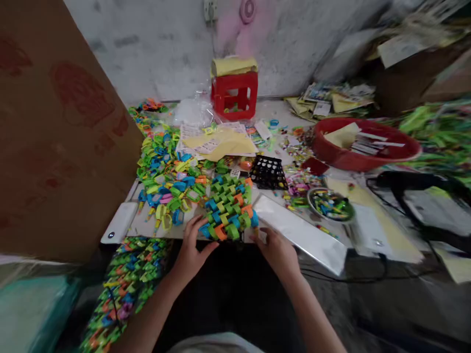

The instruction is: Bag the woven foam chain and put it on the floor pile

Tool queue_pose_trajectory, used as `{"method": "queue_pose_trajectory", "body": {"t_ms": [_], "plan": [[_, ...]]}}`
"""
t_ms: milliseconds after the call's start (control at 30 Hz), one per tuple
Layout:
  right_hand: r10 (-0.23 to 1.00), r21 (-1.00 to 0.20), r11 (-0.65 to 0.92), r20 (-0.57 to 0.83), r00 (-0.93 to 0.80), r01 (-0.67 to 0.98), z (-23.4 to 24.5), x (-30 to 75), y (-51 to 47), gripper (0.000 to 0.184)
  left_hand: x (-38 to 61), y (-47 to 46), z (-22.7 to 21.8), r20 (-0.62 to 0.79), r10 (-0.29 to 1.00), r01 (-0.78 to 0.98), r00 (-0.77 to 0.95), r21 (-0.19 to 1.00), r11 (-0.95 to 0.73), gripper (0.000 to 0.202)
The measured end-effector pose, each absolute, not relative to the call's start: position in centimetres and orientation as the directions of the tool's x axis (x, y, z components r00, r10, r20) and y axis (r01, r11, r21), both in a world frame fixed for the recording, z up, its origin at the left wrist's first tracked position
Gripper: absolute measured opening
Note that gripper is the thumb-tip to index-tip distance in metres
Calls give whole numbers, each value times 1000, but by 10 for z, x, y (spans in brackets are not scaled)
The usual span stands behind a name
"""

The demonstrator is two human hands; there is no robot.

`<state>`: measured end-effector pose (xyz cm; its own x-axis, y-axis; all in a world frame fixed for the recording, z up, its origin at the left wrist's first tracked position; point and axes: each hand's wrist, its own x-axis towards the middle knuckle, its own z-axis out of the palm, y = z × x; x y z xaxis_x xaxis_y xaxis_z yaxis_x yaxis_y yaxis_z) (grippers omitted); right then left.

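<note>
Both hands at the near tabletop (375, 245) edge — left hand (191, 250) and right hand (277, 250) flank a woven block of coloured plastic clips (228, 208), fingers touching its sides. Loose clips (165, 171) heaped to the left; black grid tray (268, 172) behind; red basin (364, 144) far right.

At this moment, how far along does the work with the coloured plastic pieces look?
Done: a packed block of coloured pieces sits at the table edge. In hand: the left hand and right hand press against its near corners. Left: a loose pile of pieces lies beside it, unarranged. A clear bag lies by the right hand, apparently empty.
</note>
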<state>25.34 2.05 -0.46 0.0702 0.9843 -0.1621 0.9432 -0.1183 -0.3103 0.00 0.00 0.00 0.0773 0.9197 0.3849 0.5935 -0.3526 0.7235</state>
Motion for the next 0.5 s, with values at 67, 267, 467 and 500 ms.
{"method": "queue_pose_trajectory", "body": {"t_ms": [67, 267, 467, 500], "plan": [[979, -313, -127, -193, 68, 941, -3, 246, 20, 33, 8, 1, 2, 452, 891, 628, 46, 681, -378, 31], [959, -491, -261, -229, 166, 831, -18, 269, 10, 26, 19, 1, 22, 496, 849, 755, 180, 483, -443, 26], [952, -967, -235, -208, 224, 100, -41, 274, -12, 38, 36, 1, 32, 545, 823, 833, 163, 371, -411, 17], [963, -979, -203, -195, 187, 27, -41, 268, -13, 37, 39, 1, 32, 548, 821, 842, 157, 360, -401, 14]]}}
